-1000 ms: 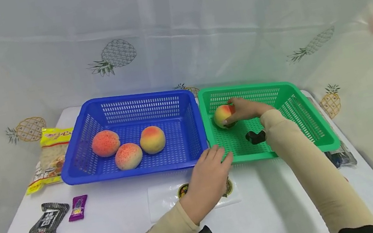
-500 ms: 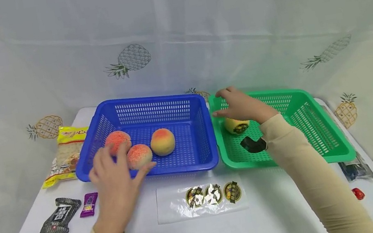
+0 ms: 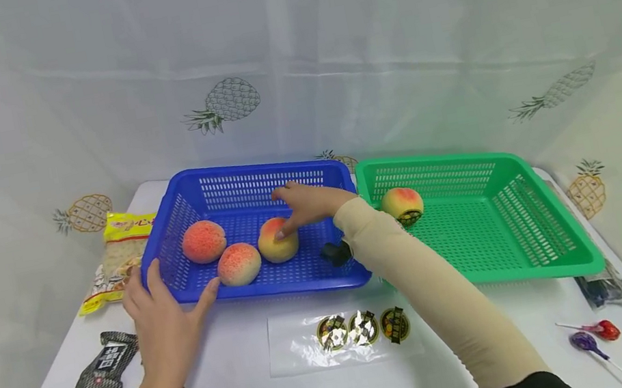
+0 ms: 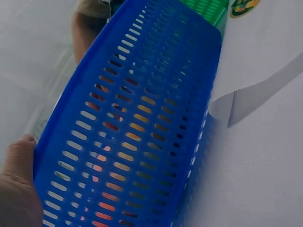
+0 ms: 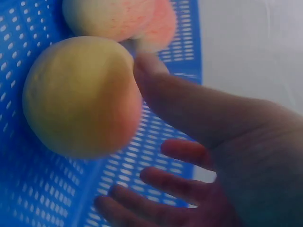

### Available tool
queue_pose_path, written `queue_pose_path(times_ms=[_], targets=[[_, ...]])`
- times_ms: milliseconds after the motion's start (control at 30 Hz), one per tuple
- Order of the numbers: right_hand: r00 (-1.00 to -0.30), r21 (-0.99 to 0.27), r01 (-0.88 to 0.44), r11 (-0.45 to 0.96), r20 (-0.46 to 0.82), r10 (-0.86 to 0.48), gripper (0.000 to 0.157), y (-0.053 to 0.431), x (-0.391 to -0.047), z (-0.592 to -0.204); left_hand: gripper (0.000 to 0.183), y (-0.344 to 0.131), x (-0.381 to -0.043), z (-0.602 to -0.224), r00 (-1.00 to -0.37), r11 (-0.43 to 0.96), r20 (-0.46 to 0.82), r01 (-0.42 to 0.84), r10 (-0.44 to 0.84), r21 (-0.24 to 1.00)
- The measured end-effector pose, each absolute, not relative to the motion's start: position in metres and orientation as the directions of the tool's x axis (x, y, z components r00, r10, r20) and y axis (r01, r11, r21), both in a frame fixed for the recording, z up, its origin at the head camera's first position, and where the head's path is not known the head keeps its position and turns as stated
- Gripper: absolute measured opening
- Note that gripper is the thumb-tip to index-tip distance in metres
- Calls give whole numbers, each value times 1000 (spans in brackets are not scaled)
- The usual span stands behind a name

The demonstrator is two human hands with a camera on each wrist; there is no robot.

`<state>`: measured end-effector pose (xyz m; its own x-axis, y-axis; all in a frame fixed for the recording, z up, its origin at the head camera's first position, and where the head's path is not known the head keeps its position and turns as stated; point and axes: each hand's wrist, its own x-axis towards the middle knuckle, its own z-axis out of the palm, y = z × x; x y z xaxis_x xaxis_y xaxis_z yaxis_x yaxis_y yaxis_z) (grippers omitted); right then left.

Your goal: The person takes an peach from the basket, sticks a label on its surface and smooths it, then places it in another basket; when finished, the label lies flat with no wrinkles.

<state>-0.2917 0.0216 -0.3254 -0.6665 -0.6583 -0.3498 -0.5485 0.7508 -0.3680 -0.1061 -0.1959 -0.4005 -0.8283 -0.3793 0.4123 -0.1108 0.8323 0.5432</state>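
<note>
My right hand (image 3: pixel 313 204) reaches into the blue basket (image 3: pixel 296 289), above a yellow-and-red peach (image 3: pixel 276 245). In the right wrist view its thumb (image 5: pixel 165 90) lies right at the peach's side, while the other fingers are spread apart from the fruit. Two pinker peaches, one farther back (image 3: pixel 203 242) and one nearer the front (image 3: pixel 239 265), sit to the left in this basket. With fingers spread, my left hand (image 3: pixel 164 334) is at the basket's front left corner, its thumb at the rim in the left wrist view. A peach with a dark label (image 3: pixel 396 200) lies in the green basket (image 3: pixel 582 243).
A clear plastic sheet with round stickers (image 3: pixel 297 349) lies before the baskets. A yellow snack bag (image 3: pixel 116 259) and a black patterned packet (image 3: pixel 106 369) are left. At right are red (image 3: pixel 606 330) and purple (image 3: pixel 583 341) lollipops and a dark packet (image 3: pixel 602 288).
My right hand has let go of the labelled peach in the green basket and moved left over the blue basket. My left hand has moved left from the front middle to the blue basket's corner.
</note>
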Motion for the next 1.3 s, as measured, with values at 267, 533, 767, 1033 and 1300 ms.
queue_pose_path(times_ms=[267,533,767,1033,1300], targets=[[-612,-342,-517,784,-494,-618,82,14,-292,-345,97,-190,-108,-406,-826,815,415,-89,-381,572],[-573,-387,-515,765,-507,-643,82,14,-291,-352,94,-188,-108,-406,-821,821,434,-72,-371,566],[-590,-398,-525,753,-467,-658,73,15,-289,-348,91,-189,-110,-405,-828,815,417,-80,-375,574],[-783,-290,-481,827,-281,-554,83,57,-261,-296,87,-189,-109,-405,-833,804,397,-92,-386,588],[-857,-397,-460,794,-38,-514,75,123,-182,-245,84,-196,-108,-405,-822,805,416,-84,-389,587]])
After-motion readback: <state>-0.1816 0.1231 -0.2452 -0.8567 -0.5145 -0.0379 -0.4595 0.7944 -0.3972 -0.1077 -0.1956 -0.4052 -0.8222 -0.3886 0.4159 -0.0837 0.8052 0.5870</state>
